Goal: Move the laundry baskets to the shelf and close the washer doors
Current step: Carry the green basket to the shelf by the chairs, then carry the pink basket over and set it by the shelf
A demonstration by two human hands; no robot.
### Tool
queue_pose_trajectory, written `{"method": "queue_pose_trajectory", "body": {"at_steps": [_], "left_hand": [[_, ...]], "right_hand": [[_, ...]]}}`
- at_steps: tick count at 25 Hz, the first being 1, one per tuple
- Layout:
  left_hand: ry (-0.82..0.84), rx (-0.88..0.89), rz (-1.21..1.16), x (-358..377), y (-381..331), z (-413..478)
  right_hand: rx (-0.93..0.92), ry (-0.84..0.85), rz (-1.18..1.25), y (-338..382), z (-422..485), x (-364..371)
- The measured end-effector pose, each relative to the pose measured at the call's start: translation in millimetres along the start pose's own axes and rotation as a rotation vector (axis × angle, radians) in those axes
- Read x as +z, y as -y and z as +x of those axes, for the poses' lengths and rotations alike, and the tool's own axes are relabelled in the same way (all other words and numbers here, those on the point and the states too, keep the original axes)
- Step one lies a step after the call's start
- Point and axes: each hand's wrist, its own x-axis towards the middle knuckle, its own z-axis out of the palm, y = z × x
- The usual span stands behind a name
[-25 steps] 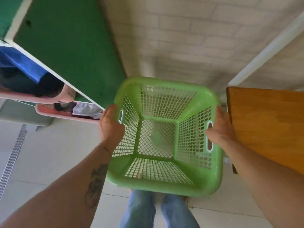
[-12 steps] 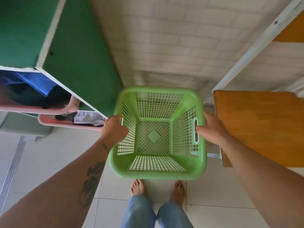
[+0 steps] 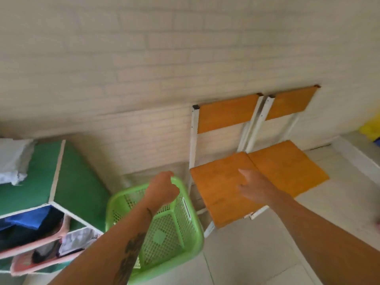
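Note:
An empty green mesh laundry basket (image 3: 174,233) stands on the tiled floor between a green shelf unit (image 3: 78,182) and a chair. My left hand (image 3: 162,189) hovers over the basket's far rim with its fingers curled in; I see nothing held in it. My right hand (image 3: 255,187) is off the basket, fingers spread, in front of the near chair's seat. Two pink baskets (image 3: 30,245) with dark and white clothes sit inside the shelf unit's compartments at the lower left. No washer is in view.
Two orange-seated chairs with white frames, the near one (image 3: 218,204) and the far one (image 3: 287,167), stand against the pale brick wall. A white cloth (image 3: 12,161) lies on the shelf top. Something yellow (image 3: 372,128) sits at the far right.
The green basket went down from my hands onto the floor beside the shelf. Both hands came off its handles, and the view has lifted toward the wall and chairs.

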Motion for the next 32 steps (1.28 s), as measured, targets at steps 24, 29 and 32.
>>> {"method": "queue_pose_trajectory", "body": {"at_steps": [24,29,32], "left_hand": [[0.285,0.835,0.312,344.6,-686.1,-66.4],[0.345,0.973,0.334,439.3,-807.6,-14.3],[0.372,1.073,0.36,495.0,-882.6,12.5]], "right_hand": [[0.582,-0.599,0.05,-598.3,-261.8,-280.4],[0.711,-0.688,0.119,-701.9,-236.3,-328.4],[0.807,-0.682,0.14,-760.5,-227.4,-360.5]]}}
